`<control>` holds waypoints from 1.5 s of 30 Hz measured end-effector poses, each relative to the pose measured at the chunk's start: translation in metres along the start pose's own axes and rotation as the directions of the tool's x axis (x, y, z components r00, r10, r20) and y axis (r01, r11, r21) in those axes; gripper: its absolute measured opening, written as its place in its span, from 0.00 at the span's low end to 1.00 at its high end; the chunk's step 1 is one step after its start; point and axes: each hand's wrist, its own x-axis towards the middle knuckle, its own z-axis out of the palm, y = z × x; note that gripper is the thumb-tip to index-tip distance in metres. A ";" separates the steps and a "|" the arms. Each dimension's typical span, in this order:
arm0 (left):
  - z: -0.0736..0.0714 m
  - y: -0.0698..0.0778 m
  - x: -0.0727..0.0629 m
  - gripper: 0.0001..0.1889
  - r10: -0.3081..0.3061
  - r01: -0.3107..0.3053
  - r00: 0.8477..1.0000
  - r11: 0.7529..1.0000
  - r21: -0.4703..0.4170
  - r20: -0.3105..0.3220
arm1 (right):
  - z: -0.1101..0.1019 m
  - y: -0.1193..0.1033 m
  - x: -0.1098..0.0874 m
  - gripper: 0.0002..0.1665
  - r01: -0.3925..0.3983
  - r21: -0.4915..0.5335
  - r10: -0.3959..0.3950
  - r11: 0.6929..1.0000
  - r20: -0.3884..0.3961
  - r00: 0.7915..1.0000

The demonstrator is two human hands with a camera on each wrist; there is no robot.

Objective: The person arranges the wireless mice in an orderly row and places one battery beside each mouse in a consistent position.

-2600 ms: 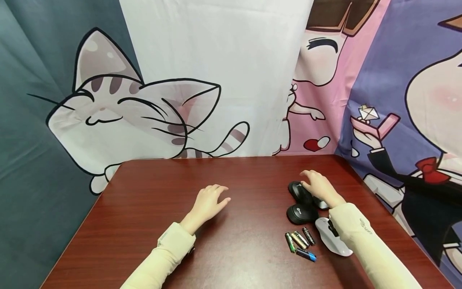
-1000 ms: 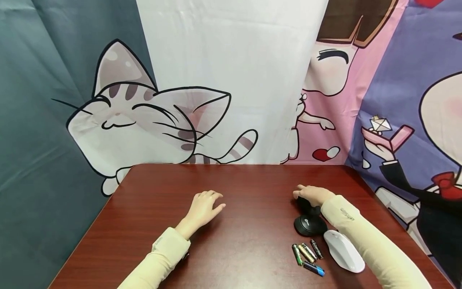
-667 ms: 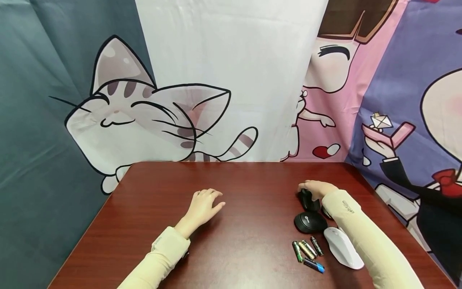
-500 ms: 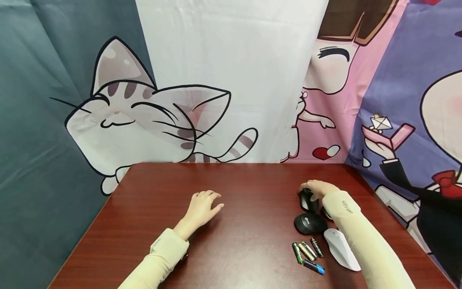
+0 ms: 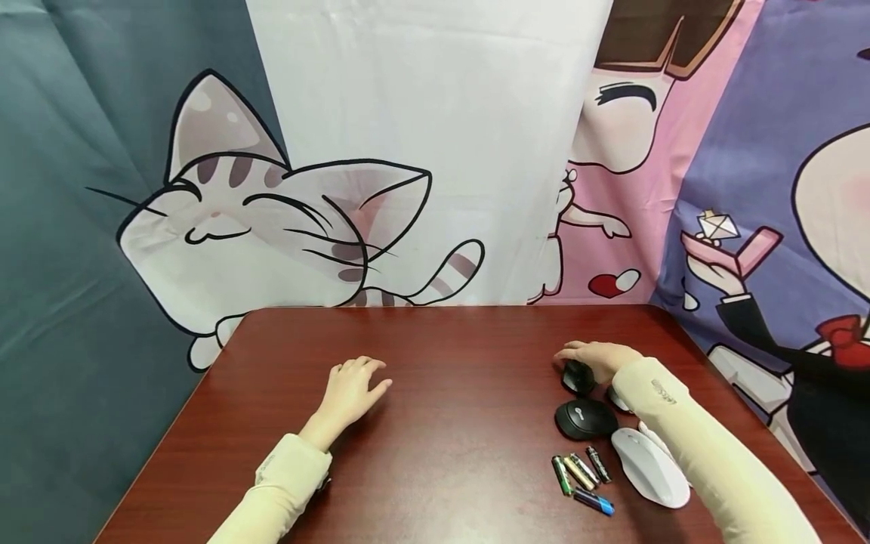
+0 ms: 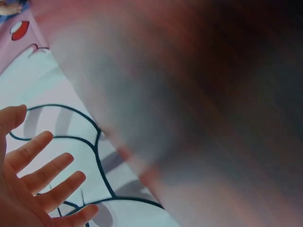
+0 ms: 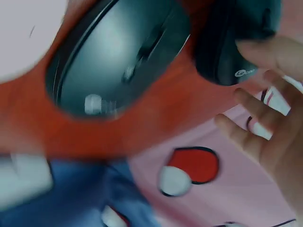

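Observation:
At the right of the table, my right hand [image 5: 598,361] reaches over a small black computer mouse [image 5: 578,378] and partly covers it. In the right wrist view the thumb [image 7: 265,53] overlaps that mouse's logo end, while the other fingers stretch loosely past it. A second black mouse [image 5: 586,419] lies just nearer, and a grey-black mouse [image 7: 118,56] sits beside them, mostly under my wrist in the head view. My left hand [image 5: 348,391] is held at the left half of the table with fingers spread and nothing in them.
A white mouse [image 5: 650,467] lies beside my right forearm. Several batteries [image 5: 576,472] form a small group left of it, with a blue-tipped battery [image 5: 593,502] in front. The reddish-brown table [image 5: 435,453] ends at a printed cloth backdrop [image 5: 435,91].
My right hand has come down onto the far black mouse, which has shifted slightly and turned beneath it. My left hand has drifted left. The batteries stay in place.

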 end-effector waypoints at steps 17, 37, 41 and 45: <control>0.004 -0.016 -0.004 0.18 -0.031 0.030 0.999 0.999 0.012 0.041 | 0.020 0.006 0.014 0.37 -0.032 -0.292 0.055 0.956 0.070 0.996; 0.003 -0.032 -0.005 0.21 -0.073 0.073 0.997 0.997 0.021 0.016 | -0.001 -0.009 0.049 0.30 -0.144 -0.098 0.133 0.985 -0.117 0.984; 0.003 -0.036 -0.003 0.22 -0.060 0.060 0.998 0.998 0.020 -0.015 | -0.002 -0.029 0.069 0.31 -0.176 -0.068 0.163 0.982 -0.163 0.973; 0.001 -0.036 0.000 0.22 -0.056 0.056 0.998 0.998 0.028 -0.021 | -0.004 -0.053 0.093 0.31 -0.222 -0.032 0.215 0.975 -0.149 0.965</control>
